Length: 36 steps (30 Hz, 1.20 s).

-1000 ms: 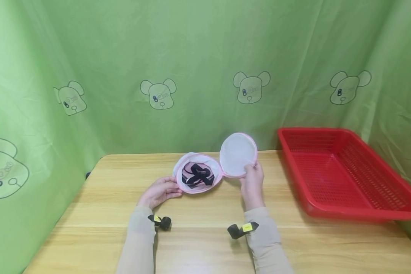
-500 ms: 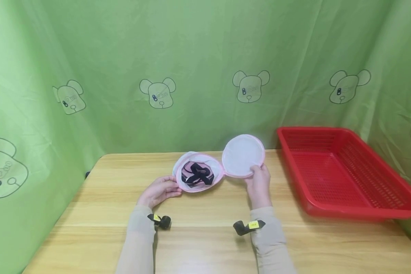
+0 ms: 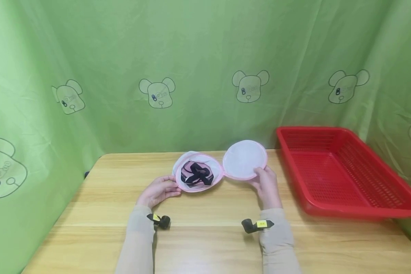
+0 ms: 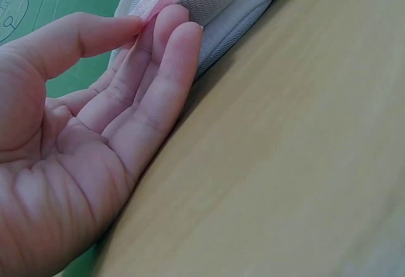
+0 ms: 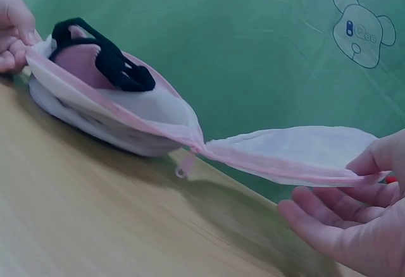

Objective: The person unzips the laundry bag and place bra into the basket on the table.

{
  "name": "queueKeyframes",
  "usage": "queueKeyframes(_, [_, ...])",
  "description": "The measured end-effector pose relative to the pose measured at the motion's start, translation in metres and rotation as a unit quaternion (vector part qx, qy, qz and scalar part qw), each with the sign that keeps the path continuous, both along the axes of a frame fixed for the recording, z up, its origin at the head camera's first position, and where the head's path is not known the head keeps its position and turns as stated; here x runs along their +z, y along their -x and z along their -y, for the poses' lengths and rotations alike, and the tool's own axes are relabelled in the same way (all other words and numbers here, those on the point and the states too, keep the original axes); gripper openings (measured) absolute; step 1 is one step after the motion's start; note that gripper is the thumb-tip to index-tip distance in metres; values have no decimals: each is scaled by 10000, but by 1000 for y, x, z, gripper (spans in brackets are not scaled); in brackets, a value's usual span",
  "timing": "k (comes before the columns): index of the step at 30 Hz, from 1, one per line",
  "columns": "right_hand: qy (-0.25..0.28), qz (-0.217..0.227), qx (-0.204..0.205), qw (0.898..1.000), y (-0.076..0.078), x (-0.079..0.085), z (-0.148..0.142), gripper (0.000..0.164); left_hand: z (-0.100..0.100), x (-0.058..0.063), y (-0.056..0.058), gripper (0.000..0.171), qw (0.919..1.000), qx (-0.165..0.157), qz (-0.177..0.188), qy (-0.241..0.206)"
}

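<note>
A round white mesh laundry bag [image 3: 191, 155] with pink trim lies unzipped on the table. Inside it is a pink piece of fabric with black straps [image 3: 198, 174]; its exact kind is hard to tell. My left hand [image 3: 158, 191] pinches the bag's pink edge between thumb and fingers, as the left wrist view confirms. On the other side, my right hand [image 3: 268, 187] holds the bag's round lid [image 3: 244, 158] by its outer rim, thumb on top. The lid is folded out to the right, raised off the table. A zipper pull [image 5: 183, 164] hangs near the hinge in the right wrist view.
A large red plastic basket [image 3: 296, 173] with slotted sides stands at the right of the wooden table [image 3: 205, 243]. Green curtains [image 3: 198, 49] printed with bear heads hang behind and on both sides.
My right hand has moved to the right and slightly lower, tilting the lid further back and flatter. My left hand has kept its place on the bag.
</note>
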State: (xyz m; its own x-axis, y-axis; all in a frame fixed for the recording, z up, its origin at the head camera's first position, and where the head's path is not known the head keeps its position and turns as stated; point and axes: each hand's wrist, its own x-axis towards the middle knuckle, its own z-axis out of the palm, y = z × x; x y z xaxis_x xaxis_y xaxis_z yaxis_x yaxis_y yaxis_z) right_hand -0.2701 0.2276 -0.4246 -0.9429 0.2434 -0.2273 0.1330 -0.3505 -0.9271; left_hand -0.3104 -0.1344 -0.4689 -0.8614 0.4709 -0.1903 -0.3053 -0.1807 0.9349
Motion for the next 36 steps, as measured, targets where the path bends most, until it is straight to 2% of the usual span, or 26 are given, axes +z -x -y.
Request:
queueKeyframes(6, [-725, 113, -86, 9973, 0, -3, -5, 57, 0, 1, -1, 16, 10000, -4, 9, -7])
queueKeyframes(14, [-1162, 159, -377, 9924, 1, -9, -9, 53, 0, 2, -1, 16, 10000, -38, 21, -54])
queueKeyframes(23, [-1250, 351, -699, 9891, 2, -14, -13, 44, 0, 1, -1, 17, 10000, -21, 43, -43])
queueKeyframes(31, [-1237, 501, -828, 9876, 1, -15, -16, 52, 1, 2, -2, 17, 10000, -47, 44, -74])
queueKeyframes(36, [-1273, 515, -970, 9858, 2, -16, -18, 52, 1, 2, -1, 17, 9999, -51, 56, -85])
